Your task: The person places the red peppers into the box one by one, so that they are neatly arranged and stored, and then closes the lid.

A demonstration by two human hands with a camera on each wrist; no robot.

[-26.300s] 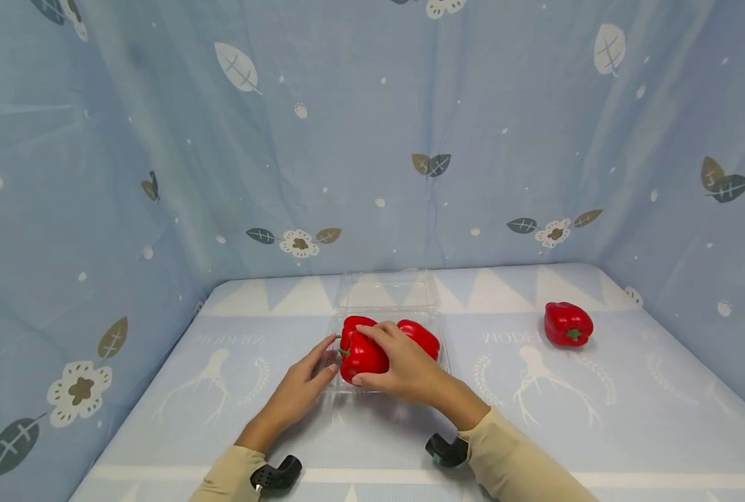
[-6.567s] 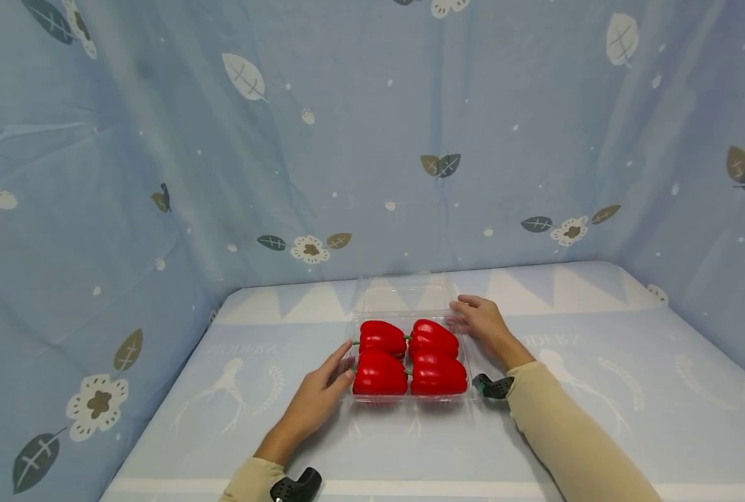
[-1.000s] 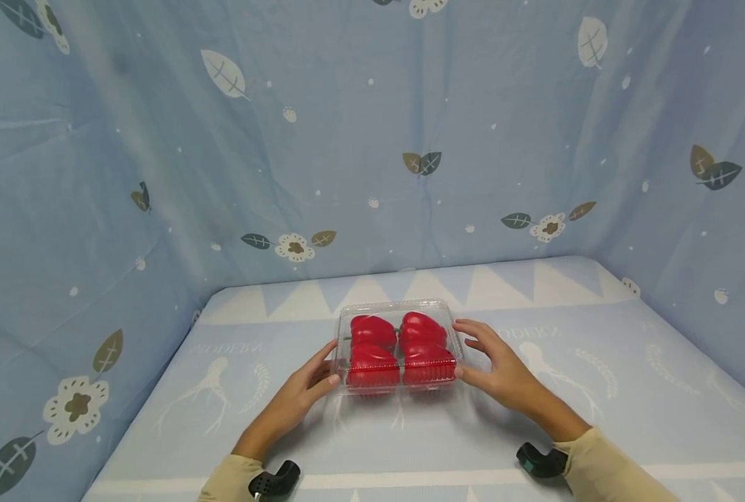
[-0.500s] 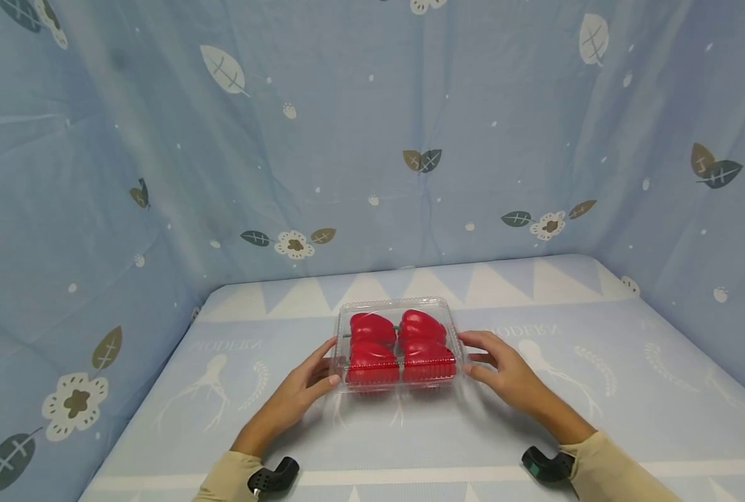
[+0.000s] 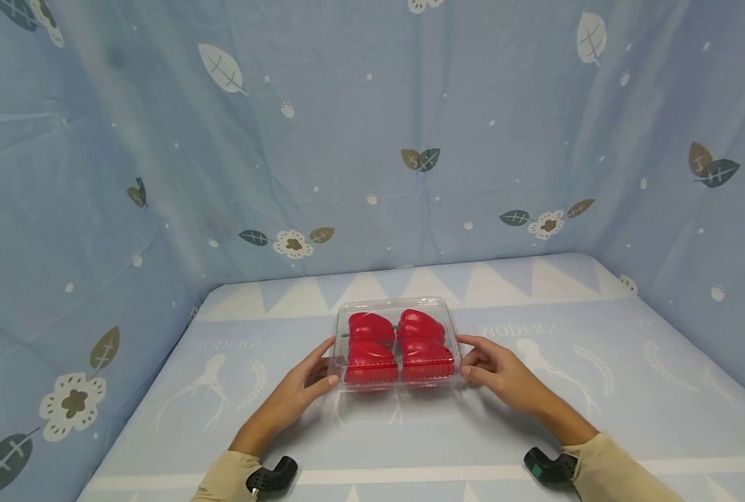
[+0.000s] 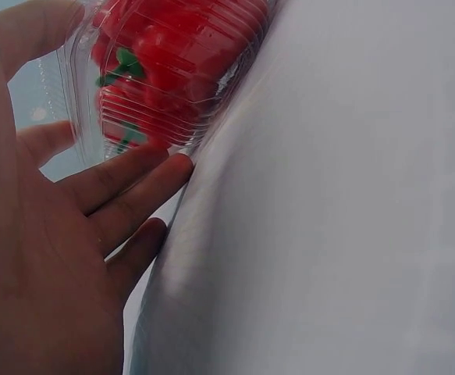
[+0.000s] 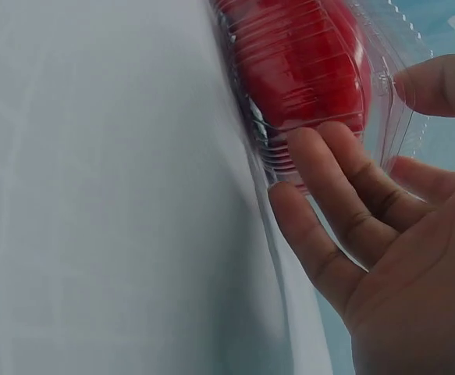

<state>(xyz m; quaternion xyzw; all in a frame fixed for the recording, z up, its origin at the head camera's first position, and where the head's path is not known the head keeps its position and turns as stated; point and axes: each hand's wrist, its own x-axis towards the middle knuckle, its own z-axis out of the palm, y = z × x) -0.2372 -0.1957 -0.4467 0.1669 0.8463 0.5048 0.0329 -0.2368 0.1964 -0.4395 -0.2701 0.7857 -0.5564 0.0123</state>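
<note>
A clear plastic clamshell container stands on the table with its lid down. Several red bell peppers lie inside it in two rows, seen through the plastic. At its left side is my left hand; in the left wrist view the thumb touches the rim and loosely extended fingers rest against the lower wall. My right hand is at the opposite side. The right wrist view shows its thumb at the rim and extended fingers along the wall. Green stems face the left hand.
The table bears a pale blue and white patterned cloth. A blue curtain with leaves and flowers encloses the back and sides. Black devices are strapped at both wrists.
Since the oldest frame, the pepper at the right has joined the others in the container. The lid has since come down. Lately my right hand has shifted slightly nearer along the right side.
</note>
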